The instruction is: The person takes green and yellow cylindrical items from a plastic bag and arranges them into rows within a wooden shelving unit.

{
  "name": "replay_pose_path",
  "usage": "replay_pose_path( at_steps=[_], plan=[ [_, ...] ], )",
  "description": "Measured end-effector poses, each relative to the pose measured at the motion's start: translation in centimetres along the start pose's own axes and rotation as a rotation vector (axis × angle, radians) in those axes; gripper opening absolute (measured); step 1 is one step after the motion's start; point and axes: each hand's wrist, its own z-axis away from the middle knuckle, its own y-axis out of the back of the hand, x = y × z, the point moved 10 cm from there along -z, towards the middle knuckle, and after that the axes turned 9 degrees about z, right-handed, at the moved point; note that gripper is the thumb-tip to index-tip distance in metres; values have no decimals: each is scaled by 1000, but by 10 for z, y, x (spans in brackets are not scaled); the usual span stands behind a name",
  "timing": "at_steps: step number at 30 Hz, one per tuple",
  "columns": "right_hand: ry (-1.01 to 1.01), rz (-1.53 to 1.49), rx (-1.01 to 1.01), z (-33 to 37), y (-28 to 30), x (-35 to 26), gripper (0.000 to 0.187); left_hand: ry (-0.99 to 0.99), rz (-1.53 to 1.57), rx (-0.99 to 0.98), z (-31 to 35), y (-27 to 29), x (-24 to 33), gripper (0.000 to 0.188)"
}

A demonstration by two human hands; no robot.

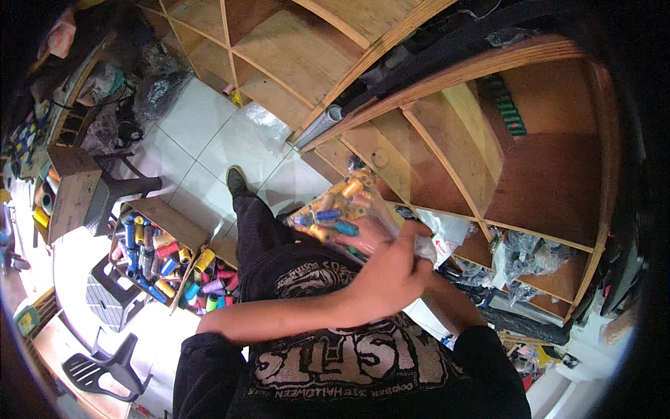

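A clear plastic bag (352,199) full of thread spools, mostly yellow and orange with some blue and teal, is in front of my body. My left hand (399,271) reaches across to the right, its fingers closed on the gathered plastic at the bag's near end. Beyond it, my right hand (370,236) is against the teal and blue spools, and plastic seems to lie over it. Its fingertips are hidden among the spools, so their grip does not show. My left forearm crosses over the right one.
An open cardboard box (192,234) of colourful spools stands at left, beside a dark plastic stool (118,181). Wooden shelves (447,160) rise ahead and right, one bearing a row of green spools (509,105). Plastic-wrapped goods (527,255) fill lower compartments. A grey tube (321,126) leans between shelves.
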Motion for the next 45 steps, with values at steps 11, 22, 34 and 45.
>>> replay_pose_path(
  at_steps=[11,22,34,45],
  plan=[
    [-166,-488,-234,64,131,3,45,329,394,68,-31,46,-31,34],
    [-332,-1303,255,84,201,125,32,348,659,379,-39,85,-12,34],
    [-381,23,977,36,253,246,35,266,607,513,-35,112,-13,32],
    [-537,-113,944,48,259,247,40,268,540,492,-42,112,-27,32]
  ],
)
